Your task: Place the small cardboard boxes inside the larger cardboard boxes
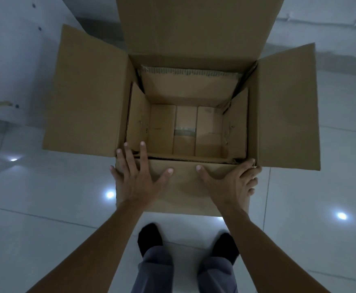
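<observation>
A large cardboard box [287, 113] stands open on the floor, its left, right and far flaps spread out. A smaller open cardboard box [187, 87] sits nested inside it, and its taped bottom [184, 132] is visible and bare. The large box's near flap [183, 191] hangs down toward me. My left hand [139, 176] lies flat on that flap with fingers spread, fingertips reaching the rim. My right hand [232, 182] lies flat on the flap's right part, its fingers at the box's near right corner. Neither hand holds anything.
The box stands on a glossy white tiled floor [46, 208] with light reflections. My two feet in black socks [149, 235] are just in front of the box. A white wall or panel [14, 60] rises at the left.
</observation>
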